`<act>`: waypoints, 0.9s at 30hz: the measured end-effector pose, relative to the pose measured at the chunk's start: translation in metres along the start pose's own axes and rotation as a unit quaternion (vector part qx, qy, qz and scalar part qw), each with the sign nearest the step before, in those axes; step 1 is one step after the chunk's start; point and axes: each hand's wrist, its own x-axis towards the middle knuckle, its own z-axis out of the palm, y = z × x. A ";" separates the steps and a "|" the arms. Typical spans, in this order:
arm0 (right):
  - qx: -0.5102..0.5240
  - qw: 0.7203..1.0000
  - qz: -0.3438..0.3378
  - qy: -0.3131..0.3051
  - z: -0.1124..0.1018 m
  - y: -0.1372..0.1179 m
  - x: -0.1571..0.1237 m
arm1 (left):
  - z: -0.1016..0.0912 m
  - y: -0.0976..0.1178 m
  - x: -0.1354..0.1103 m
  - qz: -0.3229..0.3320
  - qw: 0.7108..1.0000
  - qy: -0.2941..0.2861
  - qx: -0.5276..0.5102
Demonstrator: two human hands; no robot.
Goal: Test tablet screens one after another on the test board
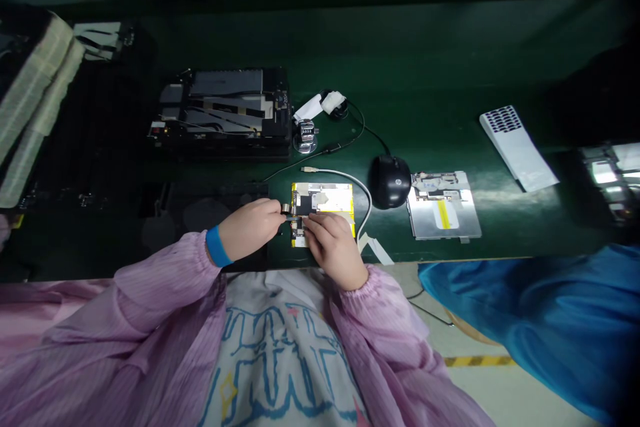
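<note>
A small opened device (pixel 325 203) with a yellow-edged battery and a circuit board lies at the near edge of the green bench. My left hand (pixel 250 228) pinches a small dark part at the device's left edge. My right hand (pixel 333 243) rests on the device's near half, fingers curled and pressing on the board; what lies under the fingertips is hidden. A white cable (pixel 350 181) runs along the device's far and right sides.
A black mouse (pixel 389 180) and a silver metal back plate (pixel 443 207) sit right of the device. A dark tray with opened devices (pixel 223 113) stands behind. A tally counter (pixel 305 135) stands nearby. A white ribbed block (pixel 517 147) lies far right. Another person's blue sleeve (pixel 540 320) is at lower right.
</note>
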 end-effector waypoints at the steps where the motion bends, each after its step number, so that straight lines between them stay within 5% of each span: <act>1: -0.004 1.000 -0.001 -0.003 0.000 0.000 0.000 | 0.000 0.000 0.000 -0.004 1.000 -0.002 -0.001; 27: -0.066 0.997 0.005 -0.037 0.004 -0.008 0.000 | 0.005 0.001 -0.001 -0.036 0.999 -0.020 -0.004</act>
